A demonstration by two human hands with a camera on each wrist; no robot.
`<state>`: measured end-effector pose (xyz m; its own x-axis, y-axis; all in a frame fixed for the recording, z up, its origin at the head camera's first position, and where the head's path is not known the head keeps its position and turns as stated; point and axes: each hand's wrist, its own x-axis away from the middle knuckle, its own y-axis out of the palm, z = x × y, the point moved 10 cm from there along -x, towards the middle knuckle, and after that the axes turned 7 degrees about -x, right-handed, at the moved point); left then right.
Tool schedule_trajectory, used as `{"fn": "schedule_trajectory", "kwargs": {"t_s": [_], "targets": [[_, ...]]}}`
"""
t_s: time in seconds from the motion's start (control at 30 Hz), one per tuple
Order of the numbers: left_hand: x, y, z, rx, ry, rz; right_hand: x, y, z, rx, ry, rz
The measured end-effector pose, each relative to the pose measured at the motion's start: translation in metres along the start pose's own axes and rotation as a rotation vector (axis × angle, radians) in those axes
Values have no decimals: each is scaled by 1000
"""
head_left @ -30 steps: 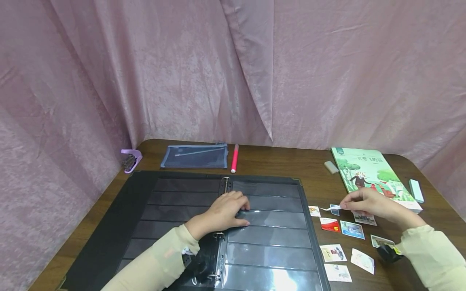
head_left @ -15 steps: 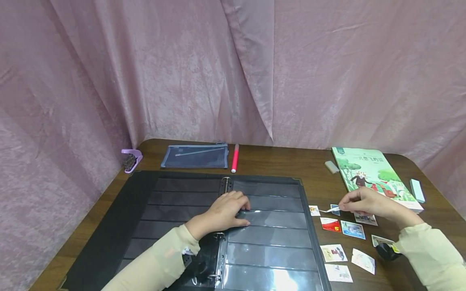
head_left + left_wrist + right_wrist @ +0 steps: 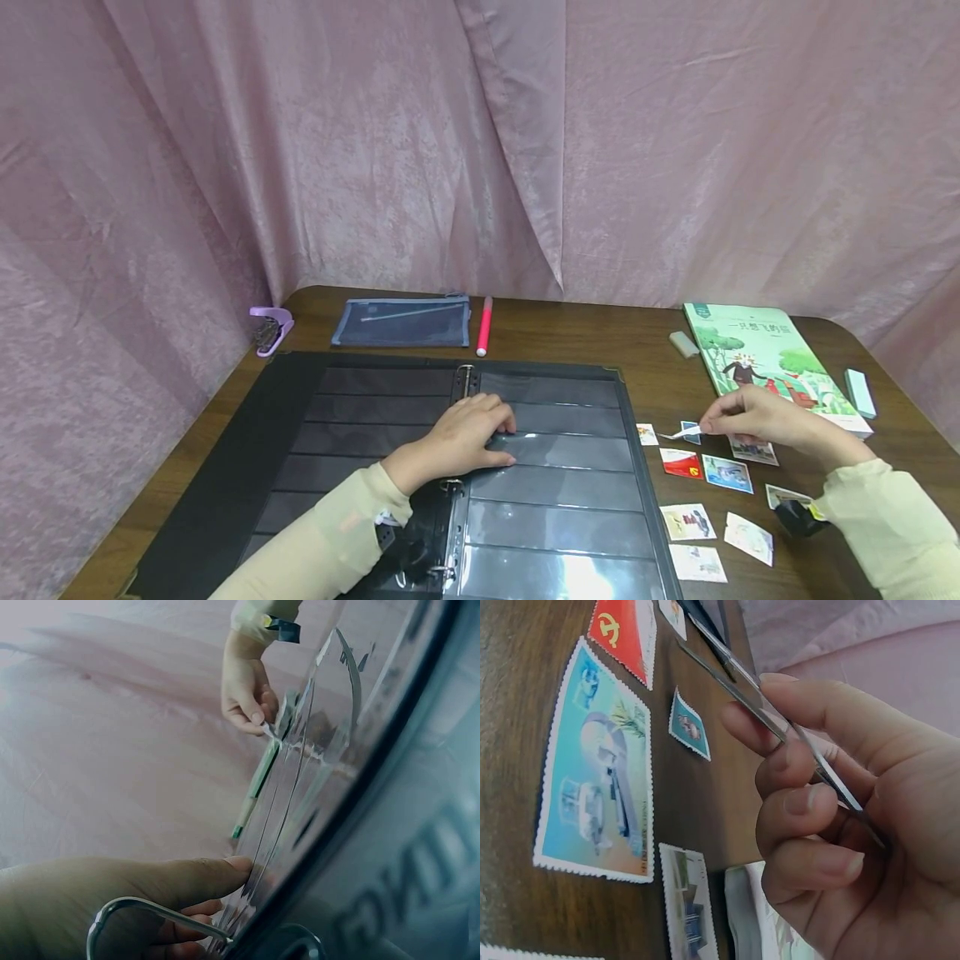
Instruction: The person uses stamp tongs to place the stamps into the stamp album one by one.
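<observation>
My right hand (image 3: 765, 425) pinches metal tweezers (image 3: 735, 693) between thumb and fingers, their two tips apart. The tips point left, close to a small white-edged stamp (image 3: 647, 434) beside the album. A small blue stamp (image 3: 689, 726) lies just under the tweezers. Close by are a red stamp (image 3: 681, 463) and a larger blue one (image 3: 727, 473). My left hand (image 3: 465, 437) rests on the opened black stamp album (image 3: 555, 483) near its rings. In the left wrist view, its thumb (image 3: 214, 877) touches the clear page, with the other fingers partly hidden behind a ring.
More stamps (image 3: 687, 522) lie right of the album. Behind the right hand is a green book (image 3: 780, 358), with an eraser (image 3: 683, 344) left of it and a pale box (image 3: 859, 393) right. A mesh pouch (image 3: 405, 323), pink marker (image 3: 484, 327) and purple clip (image 3: 273, 332) line the back.
My right hand shifts very slightly left and then back, with the tweezers staying over the same stamps. The left hand holds its place on the album.
</observation>
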<state>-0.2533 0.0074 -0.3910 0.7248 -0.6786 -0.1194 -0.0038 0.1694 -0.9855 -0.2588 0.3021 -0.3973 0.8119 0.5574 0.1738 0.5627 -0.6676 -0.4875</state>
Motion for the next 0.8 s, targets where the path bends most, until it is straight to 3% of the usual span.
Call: {"fn": "schedule_trajectory", "kwargs": {"t_s": [0.43,0.8], "targets": [[-1,2,-1,-2,-6,-9,-11,4,-2,-32,20,-35],[-1,3,-1,-3,-15,-19,-11,4,4,14,20,2]]}}
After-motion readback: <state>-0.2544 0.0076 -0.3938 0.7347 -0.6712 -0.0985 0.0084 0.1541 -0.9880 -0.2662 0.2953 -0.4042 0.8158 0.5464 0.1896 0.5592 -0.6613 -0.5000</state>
